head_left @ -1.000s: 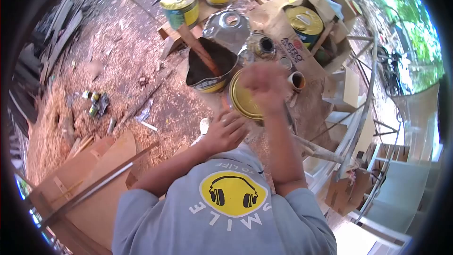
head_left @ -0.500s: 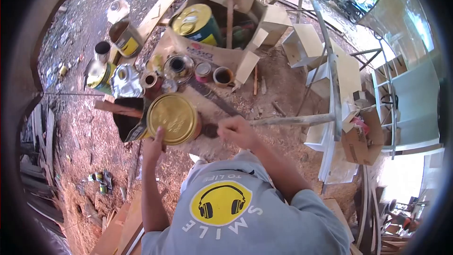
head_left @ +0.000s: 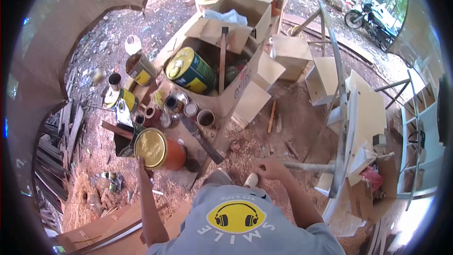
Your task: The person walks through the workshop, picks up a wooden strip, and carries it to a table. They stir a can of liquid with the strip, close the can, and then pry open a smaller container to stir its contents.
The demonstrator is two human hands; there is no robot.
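My left hand [head_left: 144, 171] is at the near side of an orange can with a gold lid [head_left: 152, 148], its fingers partly hidden beside the can. Over the ground to the right, my right hand [head_left: 270, 167] is closed, and anything in it is too small to make out. Left of the orange can stands an open dark container [head_left: 123, 145] with a wooden stick across it. A dark flat strip [head_left: 200, 139] lies just behind the orange can, near an open cup [head_left: 205, 118].
A green and yellow can [head_left: 189, 71] leans in a cardboard box [head_left: 243, 73]. Several small cans stand left of it. A metal-legged frame [head_left: 340, 94] and pale boxes [head_left: 284, 56] are on the right. A motorcycle [head_left: 373, 24] is at the back.
The view has tilted up and shifted. My right hand has moved away from the orange can, toward the right. My left hand remains beside the can.
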